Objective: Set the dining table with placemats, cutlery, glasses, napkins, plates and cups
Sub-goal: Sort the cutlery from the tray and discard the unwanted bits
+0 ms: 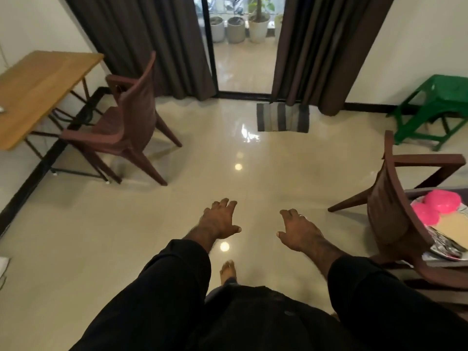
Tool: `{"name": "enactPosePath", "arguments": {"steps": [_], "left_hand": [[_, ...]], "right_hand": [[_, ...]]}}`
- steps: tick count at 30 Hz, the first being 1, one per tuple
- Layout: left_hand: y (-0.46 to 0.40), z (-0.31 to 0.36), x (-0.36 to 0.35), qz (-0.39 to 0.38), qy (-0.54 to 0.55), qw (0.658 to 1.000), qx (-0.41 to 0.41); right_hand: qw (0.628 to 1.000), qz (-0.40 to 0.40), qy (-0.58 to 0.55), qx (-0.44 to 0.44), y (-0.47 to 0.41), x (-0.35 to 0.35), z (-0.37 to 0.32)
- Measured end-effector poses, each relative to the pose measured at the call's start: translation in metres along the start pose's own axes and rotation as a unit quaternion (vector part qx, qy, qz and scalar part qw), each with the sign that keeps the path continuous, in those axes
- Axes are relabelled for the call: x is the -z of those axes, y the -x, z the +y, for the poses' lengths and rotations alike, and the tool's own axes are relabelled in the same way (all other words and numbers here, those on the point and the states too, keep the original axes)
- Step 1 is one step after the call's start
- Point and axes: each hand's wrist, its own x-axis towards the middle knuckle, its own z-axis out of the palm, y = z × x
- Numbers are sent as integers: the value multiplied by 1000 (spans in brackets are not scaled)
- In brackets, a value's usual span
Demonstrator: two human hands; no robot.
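Observation:
My left hand (219,220) and my right hand (298,230) are stretched out in front of me over the shiny floor, fingers spread and holding nothing. At the far right, on the seat of a brown chair (395,219), lies a pile of table things: two pink cups or bowls (442,205), a beige placemat (449,230) and something silvery (443,248) underneath. The wooden table (38,89) stands at the far left, its top almost bare.
A second brown chair (131,115) stands by the wooden table. A striped doormat (282,117) lies before the glass door between dark curtains (157,41). A green stool (440,105) sits at the right wall. My bare foot (228,271) shows below.

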Motion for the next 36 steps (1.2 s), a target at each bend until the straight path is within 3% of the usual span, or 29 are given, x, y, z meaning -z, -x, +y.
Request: {"name": "enactPosePath", "arguments": {"steps": [9, 14, 27, 36], "left_hand": [[-181, 44, 139, -6, -79, 986, -145], [-294, 97, 192, -6, -109, 979, -171], [-533, 271, 351, 0, -153, 964, -220], [-749, 433, 423, -21, -208, 921, -330]], "right_hand": [[989, 42, -94, -107, -107, 98, 53], [982, 54, -123, -133, -196, 143, 114], [967, 99, -157, -174, -368, 332, 319], [918, 111, -234, -300, -466, 377, 482]]}}
